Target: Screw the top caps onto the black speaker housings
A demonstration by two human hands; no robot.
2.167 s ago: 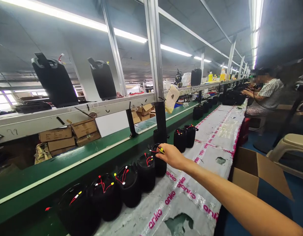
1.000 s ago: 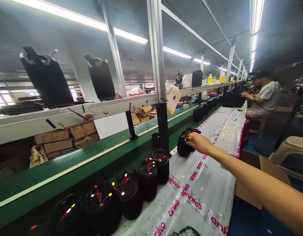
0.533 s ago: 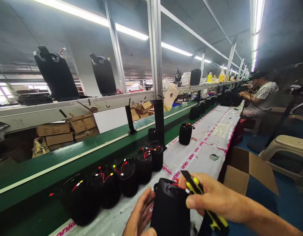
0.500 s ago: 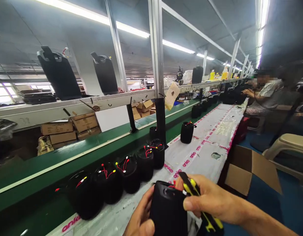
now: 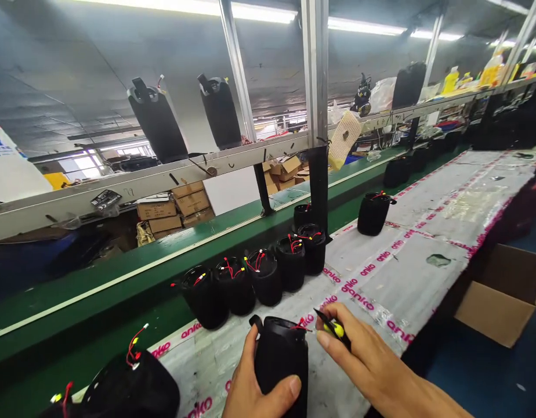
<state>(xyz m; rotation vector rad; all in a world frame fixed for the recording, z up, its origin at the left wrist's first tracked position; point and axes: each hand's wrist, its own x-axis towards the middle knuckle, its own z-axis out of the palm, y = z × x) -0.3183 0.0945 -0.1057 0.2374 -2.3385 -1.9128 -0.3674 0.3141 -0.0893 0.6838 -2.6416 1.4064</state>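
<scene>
A black cylindrical housing (image 5: 282,363) with red wires at its open top stands upright at the lower centre, and my left hand (image 5: 261,386) is wrapped round its near side. Just right of its rim, my right hand (image 5: 359,351) holds a black and yellow tool (image 5: 335,330) with a dark pointed tip, apart from the housing. Several similar black housings (image 5: 267,278) with red wires and small connectors stand in a row behind. Another housing (image 5: 137,386) is at the lower left, its wires sticking up.
The bench (image 5: 390,273) is covered in white sheeting with pink lettering. A green conveyor (image 5: 163,267) runs behind it. One more housing (image 5: 373,215) stands farther along. A metal post (image 5: 315,75) rises from the shelf (image 5: 163,179). An open carton (image 5: 496,307) is at the right.
The view has turned left, bringing in the housing at lower left. My right hand and its tool have moved off the rim of the held housing.
</scene>
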